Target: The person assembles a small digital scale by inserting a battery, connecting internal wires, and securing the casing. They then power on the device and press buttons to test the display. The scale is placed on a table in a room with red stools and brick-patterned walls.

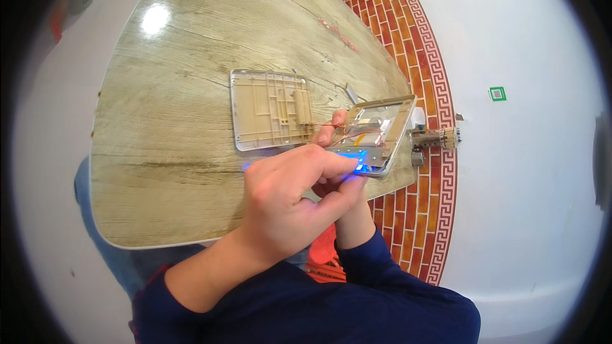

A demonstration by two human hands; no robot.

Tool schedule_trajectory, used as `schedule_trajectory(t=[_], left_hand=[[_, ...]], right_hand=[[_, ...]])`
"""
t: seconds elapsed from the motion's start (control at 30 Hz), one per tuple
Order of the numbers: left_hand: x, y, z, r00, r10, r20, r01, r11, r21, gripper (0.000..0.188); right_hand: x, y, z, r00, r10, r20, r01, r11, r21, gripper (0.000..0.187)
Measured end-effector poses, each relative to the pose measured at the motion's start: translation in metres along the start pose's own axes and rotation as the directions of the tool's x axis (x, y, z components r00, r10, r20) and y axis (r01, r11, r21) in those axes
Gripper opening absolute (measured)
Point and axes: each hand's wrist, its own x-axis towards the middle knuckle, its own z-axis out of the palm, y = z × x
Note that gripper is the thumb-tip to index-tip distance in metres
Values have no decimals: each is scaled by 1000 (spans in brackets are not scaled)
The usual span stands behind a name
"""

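Observation:
A flat, opened electronic device (396,129) with a pale frame, a metal strip and loose wires inside is held up above the table's right side. My right hand (334,129) grips it from below, its fingers curled over the left edge; most of its palm is hidden. My left hand (287,181) pinches the near edge with thumb and forefinger, beside a bright blue light (362,167) glowing there. The glare hides whether anything small is between the fingertips. A thin red wire runs from the device to a tan ribbed back cover (264,111) lying inside-up on the table.
The wood-patterned table (172,121) narrows toward the back. A small grey metal piece (351,94) lies behind the device. Reddish bits (338,33) lie farther back. A cylindrical object (437,139) stands at the right. Beyond are brick-patterned tiles (417,216) and a white surface.

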Motion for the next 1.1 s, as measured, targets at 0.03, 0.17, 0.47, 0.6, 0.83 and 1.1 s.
schedule_trajectory(t=[0.03,0.17,0.47,0.6,0.83,1.1], left_hand=[[0,0,0,1000,30,7,-30,999,18,21],[0,-1,0,993,104,50,-106,993,47,24],[2,-1,2,994,104,34,-105,994,34,25],[3,-3,0,995,103,5,-103,993,65,25],[6,-3,1,995,96,-39,-94,994,54,24],[7,-3,0,998,35,-61,-33,999,28,21]], right_hand=[[-1,0,1,999,0,-44,1,1000,21,68],[1,-1,1,999,-4,-39,4,1000,-10,77],[4,-1,0,999,-32,7,32,999,-44,63],[3,4,2,999,-23,-35,25,998,52,43],[3,0,5,1000,24,1,-24,996,88,34],[-1,1,3,1000,-24,-5,24,999,24,34]])
